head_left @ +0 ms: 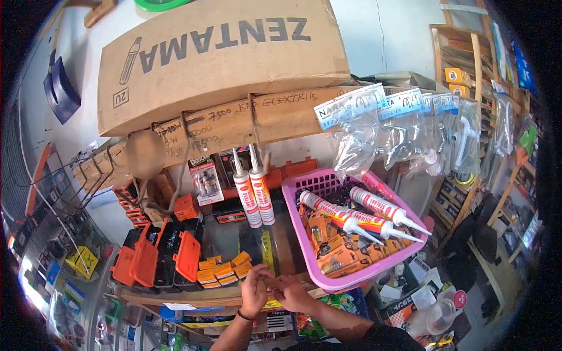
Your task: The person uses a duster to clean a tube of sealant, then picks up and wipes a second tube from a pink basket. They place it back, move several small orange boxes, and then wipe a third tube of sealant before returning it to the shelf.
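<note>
— Head view first: what about the hands?

— Bare left hand [255, 292] and bare right hand [294, 293], close together at bottom centre, by the brown wooden front edge [211, 299] of the counter. Fingers bent inward on both, grip narrow. On the left wrist, a thin dark band [244, 316].

— Holding anything?

— Cannot tell; too small to make out between the fingertips. Cannot tell either whether touching each other.

— And nearest to them?

— Just left of the left hand, a cluster of small orange cardboard boxes [223, 270], lying on the counter. To the right of the right hand, a pink-purple plastic basket [345, 281]; inside, orange packets [335, 255] and, on top, white printed sealant tubes [377, 206] lying slanted, nozzles toward the near right corner.

— Farther back?

— Beyond the hands, two white-and-red cylindrical tubes [247, 199], upright side by side. Left of the small boxes, black plastic cases [166, 260] with orange lids [187, 256] raised. Above, a large brown cardboard box [222, 70], ZENTAMA lettering upside down. At upper right, clear plastic packets [355, 143], hanging.
</note>
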Tool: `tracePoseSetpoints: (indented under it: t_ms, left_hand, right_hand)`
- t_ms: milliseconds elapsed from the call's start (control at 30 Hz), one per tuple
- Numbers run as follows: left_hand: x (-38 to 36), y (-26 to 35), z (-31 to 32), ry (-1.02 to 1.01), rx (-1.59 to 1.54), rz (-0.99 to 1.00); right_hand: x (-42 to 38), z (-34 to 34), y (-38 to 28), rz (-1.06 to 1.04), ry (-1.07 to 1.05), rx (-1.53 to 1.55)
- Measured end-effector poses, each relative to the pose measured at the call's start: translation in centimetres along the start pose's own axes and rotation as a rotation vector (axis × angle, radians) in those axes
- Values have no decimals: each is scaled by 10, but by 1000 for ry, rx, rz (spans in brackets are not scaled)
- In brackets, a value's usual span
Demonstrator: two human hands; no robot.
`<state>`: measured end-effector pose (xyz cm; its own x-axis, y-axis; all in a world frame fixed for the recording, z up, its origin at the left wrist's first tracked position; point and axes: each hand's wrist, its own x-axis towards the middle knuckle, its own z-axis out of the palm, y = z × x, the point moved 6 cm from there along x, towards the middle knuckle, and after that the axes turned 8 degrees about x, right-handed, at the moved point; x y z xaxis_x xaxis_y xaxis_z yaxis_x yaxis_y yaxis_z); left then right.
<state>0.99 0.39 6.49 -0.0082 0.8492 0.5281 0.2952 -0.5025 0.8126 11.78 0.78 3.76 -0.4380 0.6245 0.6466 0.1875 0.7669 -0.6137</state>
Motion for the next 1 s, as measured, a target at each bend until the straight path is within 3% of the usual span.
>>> tracePoseSetpoints:
  t_ms: [33, 167, 200, 267, 333, 467, 567, 633, 733, 767, 800, 867, 900, 933, 1000]
  left_hand:
    - [1, 7, 5, -3, 90, 95]
    - [-2, -7, 17, 105, 148, 160]
    - [-4, -12, 22, 105, 148, 153]
    - [-7, -33, 24, 218, -18, -54]
    - [-4, -26, 23, 230, 52, -23]
    - [-2, -21, 25, 182, 127, -53]
    - [-3, -32, 23, 201, -54, -99]
    - [-2, -37, 22, 174, -53, -118]
    - [-4, -37, 20, 150, -15, -125]
    - [-3, -30, 21, 89, 118, -17]
    - [-1, -24, 23, 25, 251, 93]
    - [1, -20, 23, -24, 266, 83]
    - [2, -20, 25, -71, 277, 71]
    - [1, -22, 25, -74, 275, 71]
    - [0, -36, 25, -151, 86, -75]
  right_hand:
    - [0, -1, 0, 49, -33, 27]
    - [-3, -2, 2, 51, -56, -15]
    - [-4, 0, 5, 56, -59, -13]
    - [-6, -2, 1, -47, -8, 3]
    - [-7, -7, -2, -56, -15, 41]
    - [-27, -7, 1, 104, -252, 135]
    - [-37, -28, -33, 196, -431, 281]
    - [-36, -50, -80, -111, -465, 400]
    - [-35, -78, -111, -98, -635, 461]
    - [-32, -90, -122, -234, -562, 441]
    - [-29, -102, -127, -236, -560, 444]
    - [-19, -137, -145, -423, -367, 464]
    - [-13, -157, -154, -529, -93, 446]
    - [-14, -166, -154, -526, -92, 444]
    - [-19, -189, -141, -403, -42, 95]
